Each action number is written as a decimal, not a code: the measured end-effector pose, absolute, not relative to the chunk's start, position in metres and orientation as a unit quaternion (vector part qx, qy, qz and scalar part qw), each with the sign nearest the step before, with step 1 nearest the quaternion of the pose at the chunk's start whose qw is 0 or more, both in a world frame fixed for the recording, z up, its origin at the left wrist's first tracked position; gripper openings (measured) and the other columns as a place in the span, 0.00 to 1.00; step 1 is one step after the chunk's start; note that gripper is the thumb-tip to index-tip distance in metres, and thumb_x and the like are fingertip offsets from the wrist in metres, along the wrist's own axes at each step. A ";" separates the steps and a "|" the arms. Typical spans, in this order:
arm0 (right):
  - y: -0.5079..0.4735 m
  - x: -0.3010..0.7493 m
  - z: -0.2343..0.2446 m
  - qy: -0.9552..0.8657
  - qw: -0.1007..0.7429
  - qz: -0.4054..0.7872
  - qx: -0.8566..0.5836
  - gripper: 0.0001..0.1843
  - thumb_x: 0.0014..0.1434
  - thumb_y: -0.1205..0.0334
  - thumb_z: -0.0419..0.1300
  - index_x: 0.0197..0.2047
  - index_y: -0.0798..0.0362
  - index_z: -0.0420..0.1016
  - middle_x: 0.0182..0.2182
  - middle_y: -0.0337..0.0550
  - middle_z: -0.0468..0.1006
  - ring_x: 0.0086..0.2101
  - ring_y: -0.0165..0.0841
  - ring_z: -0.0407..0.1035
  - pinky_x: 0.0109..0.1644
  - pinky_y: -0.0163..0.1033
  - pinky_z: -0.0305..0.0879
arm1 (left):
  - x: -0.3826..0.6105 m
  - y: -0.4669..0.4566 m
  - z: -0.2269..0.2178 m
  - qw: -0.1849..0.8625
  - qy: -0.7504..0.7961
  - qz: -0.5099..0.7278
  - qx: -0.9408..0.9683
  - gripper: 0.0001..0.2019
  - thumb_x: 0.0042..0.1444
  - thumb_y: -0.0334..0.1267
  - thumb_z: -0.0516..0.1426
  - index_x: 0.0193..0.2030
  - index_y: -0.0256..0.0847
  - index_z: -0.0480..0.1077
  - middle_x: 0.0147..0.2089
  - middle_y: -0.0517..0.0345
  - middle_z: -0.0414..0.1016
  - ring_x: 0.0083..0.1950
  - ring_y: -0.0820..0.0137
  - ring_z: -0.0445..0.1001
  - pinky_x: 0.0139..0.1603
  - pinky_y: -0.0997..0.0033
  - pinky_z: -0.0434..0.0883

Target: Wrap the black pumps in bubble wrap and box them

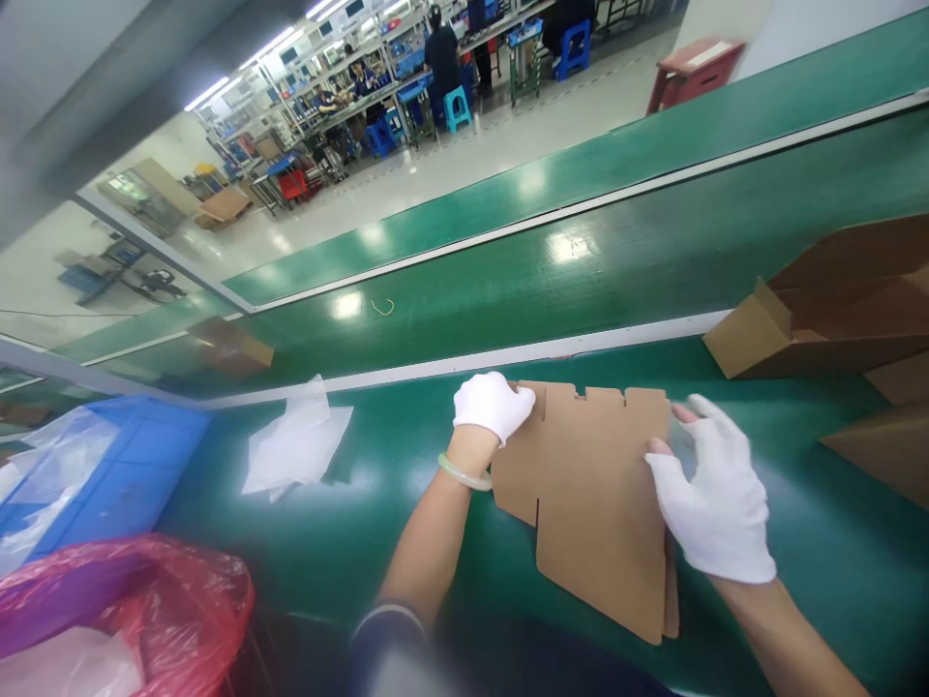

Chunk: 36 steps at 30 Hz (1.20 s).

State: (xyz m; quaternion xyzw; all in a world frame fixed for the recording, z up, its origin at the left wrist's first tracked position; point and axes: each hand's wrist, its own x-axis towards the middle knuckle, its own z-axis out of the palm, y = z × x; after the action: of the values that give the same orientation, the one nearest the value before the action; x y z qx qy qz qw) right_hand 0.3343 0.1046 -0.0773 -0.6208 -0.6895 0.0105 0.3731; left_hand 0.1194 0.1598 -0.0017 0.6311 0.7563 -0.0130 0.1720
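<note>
A flat, die-cut cardboard box blank [599, 494] with slots and tabs lies in front of me over the green table. My left hand [492, 407], in a white glove with a bracelet at the wrist, is closed on its upper left corner. At the right edge is my right hand [711, 494], also white-gloved, with thumb and fingers apart and bare fingertips at the cardboard's side. Another cardboard layer shows below the blank's lower right edge.
Folded cardboard boxes [834, 310] stand at the right. White plastic sheets [297, 440] lie to the left, near a blue bin [156, 474] and a red plastic bag [195, 590]. A green conveyor belt [464, 281] runs behind a white rail. People work at distant benches.
</note>
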 end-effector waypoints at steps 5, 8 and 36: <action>0.065 0.312 -0.061 -0.685 0.473 0.000 -0.554 0.45 0.55 0.77 0.57 0.70 0.38 0.48 0.66 0.53 0.55 0.55 0.56 0.64 0.43 0.50 0.74 | 0.125 0.134 0.010 0.116 0.777 0.039 0.618 0.15 0.54 0.43 0.50 0.39 0.36 0.71 0.36 0.46 0.79 0.38 0.58 0.78 0.35 0.67 0.69; 0.046 0.302 -0.053 -0.682 0.530 0.070 -0.500 0.47 0.54 0.82 0.55 0.69 0.33 0.51 0.67 0.44 0.54 0.59 0.55 0.59 0.48 0.52 0.74 | 0.123 0.127 0.009 0.109 0.767 0.050 0.631 0.13 0.53 0.42 0.51 0.38 0.37 0.70 0.35 0.46 0.78 0.36 0.56 0.78 0.34 0.64 0.69; 0.050 0.297 -0.020 -0.890 0.342 -0.026 -0.301 0.10 0.67 0.60 0.52 0.43 0.55 0.72 0.37 0.46 0.80 0.35 0.39 0.74 0.45 0.49 0.65 | 0.071 0.035 0.004 0.441 0.578 0.346 0.593 0.13 0.58 0.41 0.54 0.45 0.35 0.71 0.38 0.52 0.77 0.36 0.68 0.75 0.39 0.71 0.73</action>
State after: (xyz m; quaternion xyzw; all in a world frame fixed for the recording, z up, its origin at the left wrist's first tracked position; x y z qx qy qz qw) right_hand 0.2970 0.0500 -0.0197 -0.3006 -0.8901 -0.0261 0.3415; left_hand 0.0713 0.0352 0.0044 0.5928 0.5783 0.3461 0.4409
